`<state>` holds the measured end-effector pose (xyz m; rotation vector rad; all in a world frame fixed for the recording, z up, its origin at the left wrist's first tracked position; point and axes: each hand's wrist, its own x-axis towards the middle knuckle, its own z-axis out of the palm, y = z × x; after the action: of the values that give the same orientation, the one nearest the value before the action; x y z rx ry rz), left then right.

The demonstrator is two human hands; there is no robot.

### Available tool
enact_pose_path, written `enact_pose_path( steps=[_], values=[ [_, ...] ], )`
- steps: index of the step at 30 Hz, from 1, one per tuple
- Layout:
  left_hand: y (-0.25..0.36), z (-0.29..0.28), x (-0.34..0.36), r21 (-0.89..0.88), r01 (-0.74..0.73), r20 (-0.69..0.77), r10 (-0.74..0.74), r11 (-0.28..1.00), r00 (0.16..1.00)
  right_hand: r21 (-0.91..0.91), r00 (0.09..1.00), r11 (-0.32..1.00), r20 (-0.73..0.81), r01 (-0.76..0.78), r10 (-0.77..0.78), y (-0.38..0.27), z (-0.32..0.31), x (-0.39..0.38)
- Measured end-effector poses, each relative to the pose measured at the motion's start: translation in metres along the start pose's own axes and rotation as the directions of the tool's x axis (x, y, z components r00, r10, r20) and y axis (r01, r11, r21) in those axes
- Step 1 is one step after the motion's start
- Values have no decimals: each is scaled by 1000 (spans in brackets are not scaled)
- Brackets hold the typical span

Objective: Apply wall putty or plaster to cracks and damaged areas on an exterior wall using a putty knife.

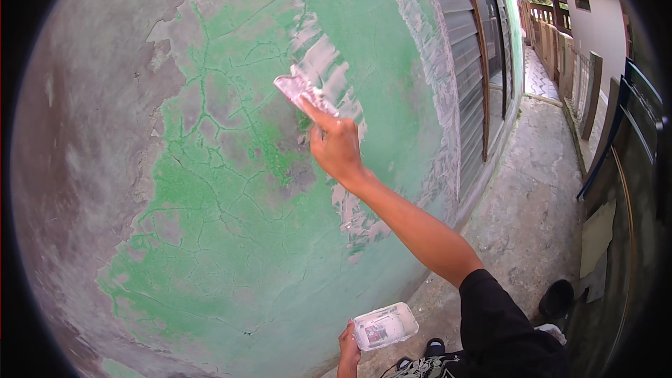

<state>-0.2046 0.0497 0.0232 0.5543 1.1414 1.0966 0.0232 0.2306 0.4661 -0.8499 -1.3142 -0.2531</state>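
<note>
My right hand [339, 145] reaches out to the green wall [231, 189] and grips a putty-smeared scraper [292, 87]. Its index finger is stretched along the blade, which lies against or very close to the wall. White filler [323, 61] streaks the wall just above the blade, and more patches show below the hand. Low in the view, my left hand [348, 344] holds a shallow white plastic tray [411, 327] by its left side. Whitish residue coats the inside of the tray. Cracks and peeled grey areas run across the paint left of the scraper.
A louvred window [458, 35] is set in the wall at the right. Beside it a concrete path [521, 175] runs back past a fence [553, 45]. A black bucket [557, 299] and leaning boards [597, 238] stand along the path's right side. My sandalled feet [435, 347] are below.
</note>
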Motion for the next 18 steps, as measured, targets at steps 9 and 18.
enact_pose_path(
  steps=[9,18],
  values=[
    [12,5,-9,28,9,44,-10,1000,999,-16,964,995,-244,102,-103,11,-32,38],
    [6,-21,-12,-6,10,22,-9,1000,1000,-129,996,991,-83,33,-44,-5,7,7]
  ],
)
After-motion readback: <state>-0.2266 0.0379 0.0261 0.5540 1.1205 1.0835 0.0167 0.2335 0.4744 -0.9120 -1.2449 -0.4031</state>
